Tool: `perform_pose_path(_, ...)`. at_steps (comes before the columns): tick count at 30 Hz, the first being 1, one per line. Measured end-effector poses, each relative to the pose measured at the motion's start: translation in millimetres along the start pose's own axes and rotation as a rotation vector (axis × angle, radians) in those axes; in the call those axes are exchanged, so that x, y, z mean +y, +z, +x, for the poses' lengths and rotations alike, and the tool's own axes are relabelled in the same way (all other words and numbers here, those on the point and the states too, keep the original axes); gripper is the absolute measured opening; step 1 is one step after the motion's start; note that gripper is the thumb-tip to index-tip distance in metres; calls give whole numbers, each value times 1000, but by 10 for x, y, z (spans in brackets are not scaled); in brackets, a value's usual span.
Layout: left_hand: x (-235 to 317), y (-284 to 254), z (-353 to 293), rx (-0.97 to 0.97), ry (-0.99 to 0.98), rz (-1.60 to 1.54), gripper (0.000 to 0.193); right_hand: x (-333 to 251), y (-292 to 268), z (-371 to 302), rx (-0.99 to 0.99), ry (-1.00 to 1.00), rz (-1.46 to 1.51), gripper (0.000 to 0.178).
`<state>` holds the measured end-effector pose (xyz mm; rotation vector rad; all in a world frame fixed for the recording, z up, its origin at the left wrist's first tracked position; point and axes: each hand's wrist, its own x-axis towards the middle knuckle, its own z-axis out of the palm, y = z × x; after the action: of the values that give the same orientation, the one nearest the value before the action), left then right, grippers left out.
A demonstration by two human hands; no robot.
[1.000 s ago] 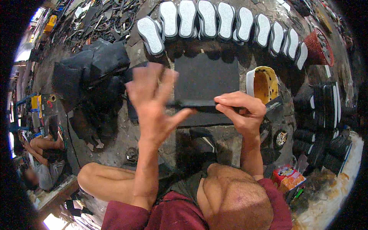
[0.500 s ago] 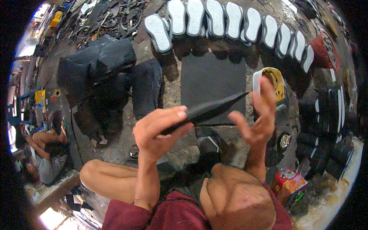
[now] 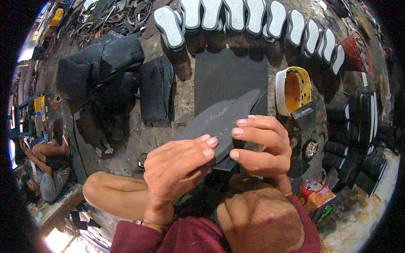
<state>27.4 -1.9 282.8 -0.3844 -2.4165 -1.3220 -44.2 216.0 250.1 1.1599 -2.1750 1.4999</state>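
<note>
Dark grey sole pieces [image 3: 223,118], thin and curved, seem to lie in more than one layer, with faint pale marks on the upper face. My left hand [image 3: 177,168] grips their near left side, fingers on top and thumb hidden. On the right edge, the bent fingers of my right hand [image 3: 263,147] close over the same pieces. Beneath them, a black rectangular sheet [image 3: 230,76] lies flat on the ground. To the right stands a cut-open whitish tub [image 3: 280,93] with a yellowish, stained inside.
White-topped soles [image 3: 234,14] stand in a curved row at the back, beside a red basket [image 3: 358,52]. Folded black material [image 3: 156,90] lies left. Stacked dark soles [image 3: 352,122] and a red container [image 3: 311,189] are at right. Another person [image 3: 52,181] sits far left.
My right hand has come down from in front of the tub onto the sole pieces. They have turned from nearly edge-on to show their broad face. My left hand keeps its grip.
</note>
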Motion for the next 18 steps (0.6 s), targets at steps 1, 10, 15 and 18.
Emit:
perform_pose_path(1, 0, 6, -7, 15, 23, -18, 22, -20, 7, -9, 11, 0, 2, 22)
perform_pose_path(10, 45, 65, -17, 95, 53, -76, 25, -73, -43, -25, 46, -33, 51, 21)
perform_pose_path(15, 31, 36, -64, 40, 65, -89, 21, -137, -194, -23, -106, -6, -4, 20)
perform_pose_path(18, 67, 37, -101, 36, 102, -80, 19, -179, -248, -7, -146, -103, -54, 19)
